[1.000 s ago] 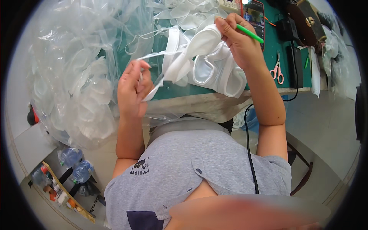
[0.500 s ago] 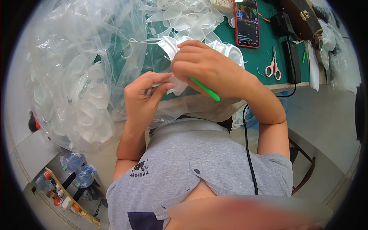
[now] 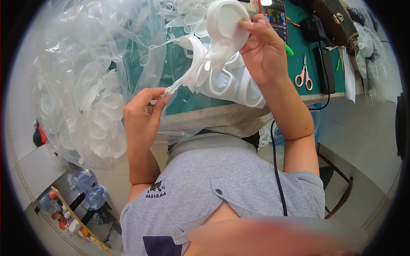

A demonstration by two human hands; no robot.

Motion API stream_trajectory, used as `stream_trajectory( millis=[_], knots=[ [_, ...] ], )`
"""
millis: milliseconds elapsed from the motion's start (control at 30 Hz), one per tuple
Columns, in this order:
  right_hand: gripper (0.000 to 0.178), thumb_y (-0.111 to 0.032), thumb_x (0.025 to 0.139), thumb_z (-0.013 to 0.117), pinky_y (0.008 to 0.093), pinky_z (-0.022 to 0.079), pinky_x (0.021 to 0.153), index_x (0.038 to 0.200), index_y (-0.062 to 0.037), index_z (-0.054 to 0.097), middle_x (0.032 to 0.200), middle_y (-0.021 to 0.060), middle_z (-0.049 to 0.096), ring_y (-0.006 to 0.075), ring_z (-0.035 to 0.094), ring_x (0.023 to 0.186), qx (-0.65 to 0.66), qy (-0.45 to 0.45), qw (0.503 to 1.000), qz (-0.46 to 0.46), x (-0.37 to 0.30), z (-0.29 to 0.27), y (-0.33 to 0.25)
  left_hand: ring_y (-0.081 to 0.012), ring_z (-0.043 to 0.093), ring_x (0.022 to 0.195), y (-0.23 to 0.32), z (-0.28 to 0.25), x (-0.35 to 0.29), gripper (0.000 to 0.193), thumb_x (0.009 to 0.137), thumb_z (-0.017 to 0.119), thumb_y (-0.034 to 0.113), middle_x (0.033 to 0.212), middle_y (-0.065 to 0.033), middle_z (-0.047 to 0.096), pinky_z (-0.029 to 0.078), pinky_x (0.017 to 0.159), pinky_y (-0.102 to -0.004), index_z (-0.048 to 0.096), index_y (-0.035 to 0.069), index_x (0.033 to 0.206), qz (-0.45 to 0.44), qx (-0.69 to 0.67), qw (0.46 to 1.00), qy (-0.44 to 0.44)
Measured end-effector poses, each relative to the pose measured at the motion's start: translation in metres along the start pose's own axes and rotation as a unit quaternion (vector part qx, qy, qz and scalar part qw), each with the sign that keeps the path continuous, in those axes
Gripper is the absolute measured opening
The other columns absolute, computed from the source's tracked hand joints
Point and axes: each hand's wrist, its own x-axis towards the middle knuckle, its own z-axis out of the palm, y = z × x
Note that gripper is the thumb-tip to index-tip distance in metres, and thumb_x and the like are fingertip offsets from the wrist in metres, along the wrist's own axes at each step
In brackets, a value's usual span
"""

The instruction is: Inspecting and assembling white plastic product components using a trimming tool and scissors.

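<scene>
A soft white cup-shaped piece (image 3: 226,21) is raised above the table, its rim pinched between the thumb and fingers of my right hand (image 3: 267,55). A green handle (image 3: 289,50) pokes out behind that hand; the rest of this tool is hidden. My left hand (image 3: 147,106) is closed, pinching the ends of thin white straps (image 3: 188,77) that stretch taut up toward the cup-shaped piece. Beneath lie more white moulded pieces (image 3: 222,83) with raised, rounded rims, partly covered by the straps and my right hand.
Clear plastic bags (image 3: 94,106) full of pale rounded pieces fill the left. Pink-handled scissors (image 3: 304,77), a red-cased phone (image 3: 279,21) and a black power adapter (image 3: 324,70) lie on the green mat (image 3: 294,87) at right. A black cable (image 3: 275,162) hangs near my right arm.
My hands have drawn apart: the right rose up and right with the cup-shaped piece, the left shifted slightly left and down. The straps now stretch between them, and more white pieces show.
</scene>
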Motion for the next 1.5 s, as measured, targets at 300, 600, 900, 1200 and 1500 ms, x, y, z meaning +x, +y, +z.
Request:
stream_trajectory(
  millis=[300,600,900,1200,1500],
  knots=[
    [0.010,-0.006,0.088,0.056,0.0278,0.051,0.085,0.094,-0.0097,0.050,0.096,0.0024,0.063,0.0108,0.063,0.094,0.017,-0.033,0.995,0.089,0.007,-0.008,0.007,-0.0271,0.056,0.103,0.020,0.009,0.009,0.044,0.075,0.072,0.009,0.109,-0.0102,0.063,0.044,0.089,-0.0379,0.060,0.006,0.117,0.126,0.106,0.985,0.046],
    [0.011,-0.010,0.088,0.061,0.0224,0.049,0.077,0.087,-0.0096,0.050,0.088,0.0005,0.061,0.0071,0.061,0.086,-0.040,-0.074,0.987,0.137,-0.003,0.019,0.012,-0.0283,0.052,0.116,0.016,0.038,0.037,0.040,0.077,0.069,0.009,0.110,-0.0103,0.065,0.040,0.098,-0.0379,0.060,0.003,0.115,0.172,-0.092,0.977,-0.082],
    [0.028,-0.015,0.088,0.067,0.0261,0.043,0.084,0.090,-0.0045,0.041,0.103,0.0122,0.058,0.0130,0.053,0.093,-0.671,-0.054,0.701,-0.235,-0.026,0.015,0.015,-0.0086,0.058,0.078,0.007,0.043,0.036,0.017,0.080,0.071,0.012,0.083,-0.0032,0.067,0.046,0.072,-0.0232,0.068,-0.001,0.090,-0.002,-0.268,0.963,-0.023],
    [0.034,0.000,0.078,0.070,0.0231,0.041,0.066,0.076,-0.0059,0.037,0.078,0.0050,0.055,0.0112,0.047,0.072,-0.604,-0.151,0.779,-0.070,-0.051,0.028,0.011,-0.0125,0.061,0.081,0.000,0.050,0.028,0.016,0.080,0.070,0.012,0.084,-0.0052,0.068,0.046,0.076,-0.0264,0.069,0.001,0.091,0.025,-0.207,0.978,0.010],
    [0.038,0.004,0.071,0.073,0.0262,0.043,0.065,0.073,-0.0060,0.037,0.078,0.0087,0.056,0.0215,0.053,0.069,-0.658,-0.270,0.686,-0.156,-0.052,0.016,0.008,-0.0186,0.059,0.097,-0.023,0.036,0.034,0.024,0.082,0.069,0.015,0.098,-0.0073,0.068,0.042,0.087,-0.0338,0.067,0.002,0.103,0.118,-0.046,0.992,0.025]
  ],
)
